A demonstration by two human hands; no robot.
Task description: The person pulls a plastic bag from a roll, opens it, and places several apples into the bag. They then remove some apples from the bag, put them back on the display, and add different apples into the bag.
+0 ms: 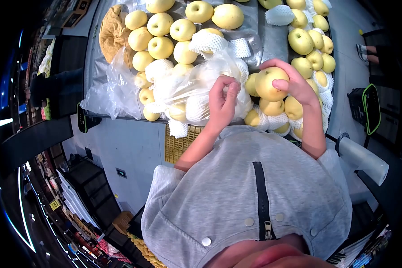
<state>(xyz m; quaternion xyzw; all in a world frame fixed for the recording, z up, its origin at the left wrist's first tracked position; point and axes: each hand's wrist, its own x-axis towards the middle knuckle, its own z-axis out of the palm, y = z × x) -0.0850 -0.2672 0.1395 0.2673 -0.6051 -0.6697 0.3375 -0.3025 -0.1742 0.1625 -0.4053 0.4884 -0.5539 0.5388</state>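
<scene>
My right hand (292, 82) is wrapped round a yellow pear (270, 84), above other pears at the right of the display. Level with it on the left, my left hand (224, 97) is curled closed against a clear plastic bag (183, 87), pinching its edge. Inside the bag are pale shapes in white foam nets. Loose yellow pears (160, 47) lie behind the bag, and a foam-netted pear (158, 70) is beside it. More pears (294, 107), some in foam nets, sit under and around my right hand.
Another crumpled clear bag (114, 91) lies at the display's left, near a brown cloth-like bundle (114, 33). A roll of plastic bags (362, 160) is at the right. A black basket with a green rim (364, 109) stands beyond. Another person's legs (370, 54) show far right.
</scene>
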